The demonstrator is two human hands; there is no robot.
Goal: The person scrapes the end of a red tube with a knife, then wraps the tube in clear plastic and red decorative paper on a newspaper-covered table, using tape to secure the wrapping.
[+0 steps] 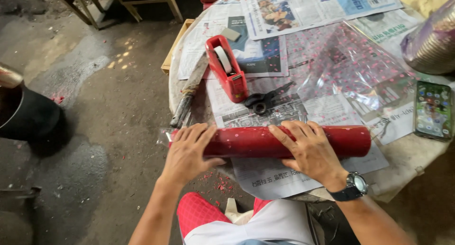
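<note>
1. Left hand (pixel 187 152) and right hand (pixel 310 152) lie flat, fingers spread, on the red tube (pixel 284 141) at the worktop's (pixel 407 162) near edge.
2. Judged: rolling it into the clear dotted film (pixel 346 60); next needs even pressure.
3. Farther: scissors (pixel 265 99), red tape dispenser (pixel 226 68).

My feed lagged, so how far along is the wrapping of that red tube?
Done: dotted clear film already covers the red tube. In hand: left hand and right hand press flat on it. Left: spare film sheet lies loose behind; tape dispenser and scissors sit untouched, no tape visible on the seam.
</note>
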